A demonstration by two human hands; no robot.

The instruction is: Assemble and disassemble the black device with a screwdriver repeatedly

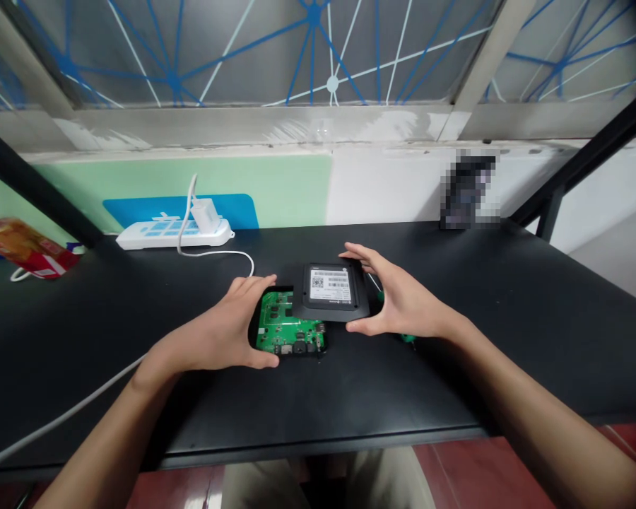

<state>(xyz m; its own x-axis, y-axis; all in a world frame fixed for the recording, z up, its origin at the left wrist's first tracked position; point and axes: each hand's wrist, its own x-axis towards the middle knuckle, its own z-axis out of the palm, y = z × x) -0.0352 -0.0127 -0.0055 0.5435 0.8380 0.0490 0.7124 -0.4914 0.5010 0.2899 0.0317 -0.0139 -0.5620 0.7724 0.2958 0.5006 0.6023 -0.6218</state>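
A green circuit board (278, 326) sits in a black casing on the dark table. My left hand (217, 322) grips that casing from its left side, fingers at the far edge and thumb at the near edge. Between thumb and fingers, my right hand (395, 293) holds a black cover (329, 315) with a white barcode label (329, 284). The cover overlaps the upper right part of the board and hides it. Partly behind my right hand, a green-handled tool (407, 338) lies on the table; its kind is hidden.
A white power strip (174, 233) with a plugged-in charger (205, 214) lies at the back left. Its white cable (238, 253) runs toward my left hand. A red and orange packet (32, 247) is at far left. A blurred dark object (463, 191) leans on the wall.
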